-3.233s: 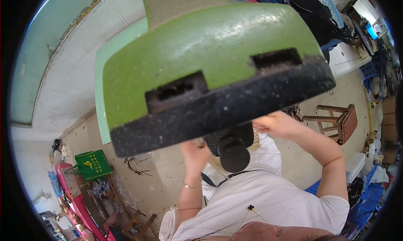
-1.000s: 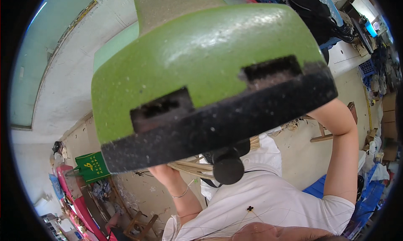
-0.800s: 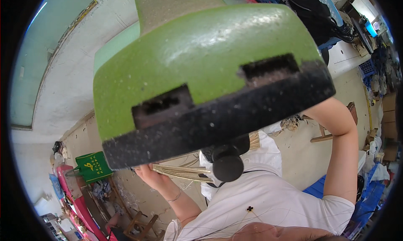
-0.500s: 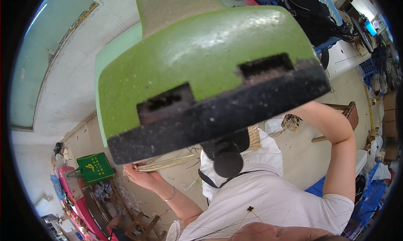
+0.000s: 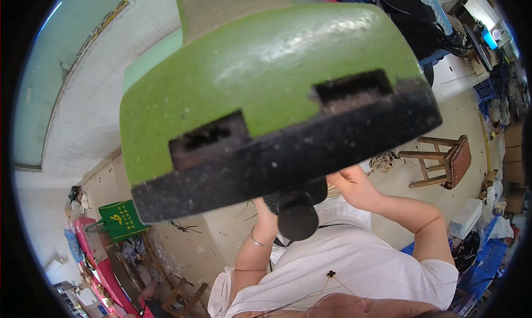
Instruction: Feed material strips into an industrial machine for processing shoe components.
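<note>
A large green machine head [image 5: 266, 57] with a black lower edge fills the middle of the view and hides much of what lies behind it. My left hand [image 5: 263, 210], with a bracelet at its wrist, reaches up behind the black knob [image 5: 297, 215]; its fingers are hidden. To the right of the knob is my right hand [image 5: 354, 189], its fingers bent and closed, the tips partly behind the black edge. Close to those fingers a small piece of gold-coloured strands [image 5: 333, 191] shows above my lap. Whatever the right hand grips is hidden.
A wooden stool with a red-brown seat [image 5: 458, 163] stands on the floor at the right. At the left are a green bag [image 5: 121, 220] and a pink piece of furniture [image 5: 105, 268]. A white box [image 5: 466, 218] and blue sheeting [image 5: 490, 262] lie at the lower right.
My left hand has moved right, from the gold strands' far left end to behind the knob. My right hand has come down and inward into view. The long gold strands at left no longer show.
</note>
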Motion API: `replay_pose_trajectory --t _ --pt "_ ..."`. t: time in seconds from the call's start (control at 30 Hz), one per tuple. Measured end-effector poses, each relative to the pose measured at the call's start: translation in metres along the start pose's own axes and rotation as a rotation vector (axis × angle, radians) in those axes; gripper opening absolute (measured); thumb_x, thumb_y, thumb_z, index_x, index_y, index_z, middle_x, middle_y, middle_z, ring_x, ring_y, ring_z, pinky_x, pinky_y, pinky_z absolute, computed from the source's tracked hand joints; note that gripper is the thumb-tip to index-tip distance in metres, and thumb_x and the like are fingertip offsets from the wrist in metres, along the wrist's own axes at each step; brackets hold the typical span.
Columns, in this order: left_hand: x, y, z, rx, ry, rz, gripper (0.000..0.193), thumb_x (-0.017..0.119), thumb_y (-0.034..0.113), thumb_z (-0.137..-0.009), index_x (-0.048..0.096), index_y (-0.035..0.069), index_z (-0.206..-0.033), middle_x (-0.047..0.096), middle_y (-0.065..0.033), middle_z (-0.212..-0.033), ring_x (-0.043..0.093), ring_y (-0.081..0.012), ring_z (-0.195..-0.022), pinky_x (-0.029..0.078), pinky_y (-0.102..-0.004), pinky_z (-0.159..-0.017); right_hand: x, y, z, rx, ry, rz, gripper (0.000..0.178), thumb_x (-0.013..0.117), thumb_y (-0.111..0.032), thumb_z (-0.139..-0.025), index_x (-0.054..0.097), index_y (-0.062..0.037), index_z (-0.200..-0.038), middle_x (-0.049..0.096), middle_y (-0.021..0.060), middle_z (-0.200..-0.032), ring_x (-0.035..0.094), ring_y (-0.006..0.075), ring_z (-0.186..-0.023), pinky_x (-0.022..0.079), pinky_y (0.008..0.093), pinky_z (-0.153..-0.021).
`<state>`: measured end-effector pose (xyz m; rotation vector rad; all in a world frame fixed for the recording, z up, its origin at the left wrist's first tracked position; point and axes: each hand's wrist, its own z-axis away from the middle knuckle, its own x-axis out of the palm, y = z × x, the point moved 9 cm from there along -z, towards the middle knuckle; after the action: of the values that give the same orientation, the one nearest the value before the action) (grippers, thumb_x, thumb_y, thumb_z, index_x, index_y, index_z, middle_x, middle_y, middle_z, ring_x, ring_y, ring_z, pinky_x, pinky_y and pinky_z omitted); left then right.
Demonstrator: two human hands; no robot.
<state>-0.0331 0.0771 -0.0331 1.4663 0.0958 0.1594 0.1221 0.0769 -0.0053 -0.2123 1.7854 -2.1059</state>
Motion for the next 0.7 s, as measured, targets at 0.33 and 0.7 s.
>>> replay_pose_trajectory --t 0.33,0.7 --pt "-0.009 0.002 0.002 0.021 0.071 -0.02 0.009 0.067 0.003 -0.077 0.063 -0.003 -0.083 0.061 -0.0026 -0.082 0.053 -0.0062 -0.072 0.042 -0.0179 -0.067 0.007 0.0 0.007 0.139 0.005 -0.006 0.019 0.046 -0.017 -0.092 0.054 -0.0004 -0.089 0.048 -0.0001 -0.061 0.044 0.0034 -0.055 0.036 0.0209 -0.049" --pt "-0.019 0.012 0.004 0.062 0.098 -0.096 0.011 0.065 0.001 -0.077 0.059 -0.003 -0.085 0.059 -0.005 -0.085 0.054 -0.0077 -0.073 0.043 -0.0193 -0.066 0.026 0.0 0.008 0.017 -0.045 -0.239 0.015 0.046 -0.013 -0.092 0.054 -0.0001 -0.093 0.049 -0.0013 -0.065 0.044 0.0026 -0.058 0.037 0.019 -0.051"
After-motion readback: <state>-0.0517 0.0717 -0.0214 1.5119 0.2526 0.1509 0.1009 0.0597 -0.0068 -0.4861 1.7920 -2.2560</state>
